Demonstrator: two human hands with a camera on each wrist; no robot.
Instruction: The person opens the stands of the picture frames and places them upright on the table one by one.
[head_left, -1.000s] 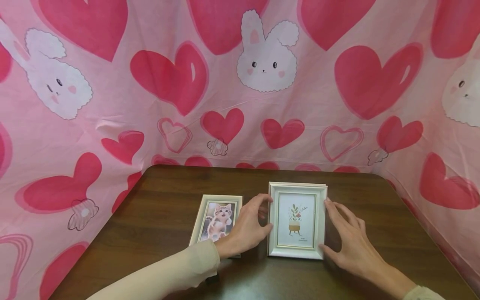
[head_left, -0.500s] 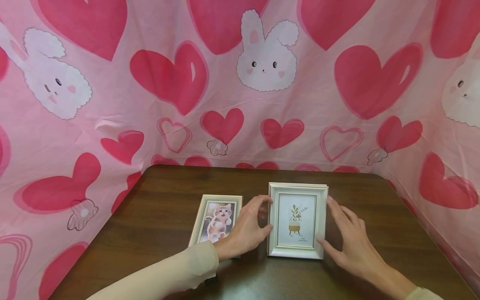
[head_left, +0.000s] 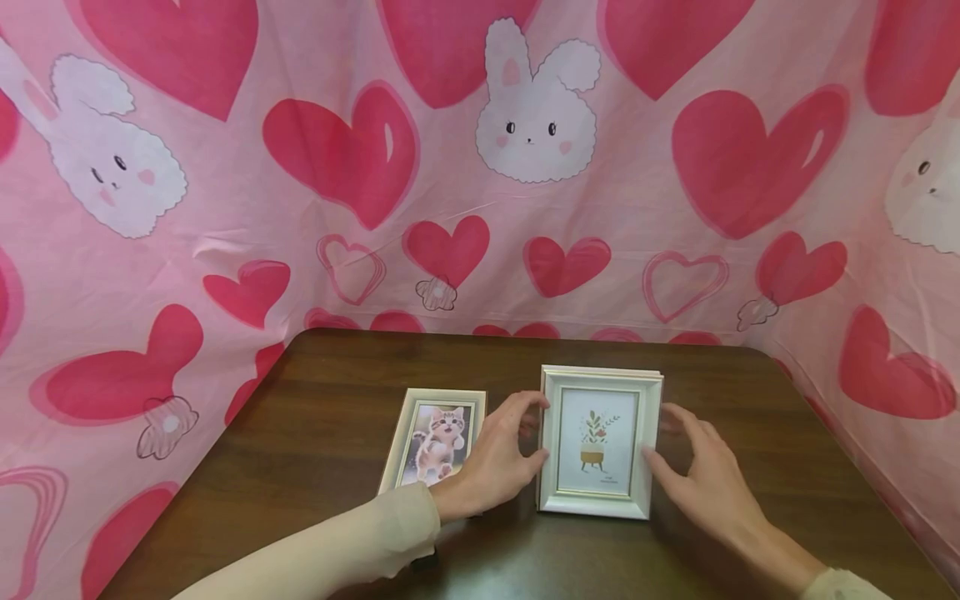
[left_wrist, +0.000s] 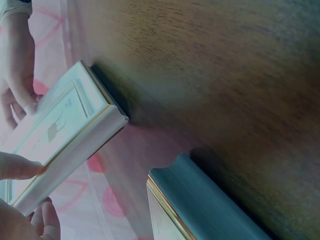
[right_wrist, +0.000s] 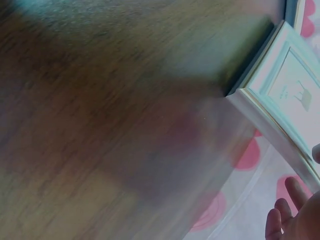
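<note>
The left hand [head_left: 491, 462] pinched the plant frame [head_left: 604, 442] by one edge, apparently to steady it standing on the table [head_left: 337, 417] beside the cat frame [head_left: 437, 440], while the right hand [head_left: 708, 479] spread relaxed fingers at the opposite edge.

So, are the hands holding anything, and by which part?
The plant-picture frame: the left hand holds it by its left side. The right hand is at its right side; whether it grips there can't be told.
</note>
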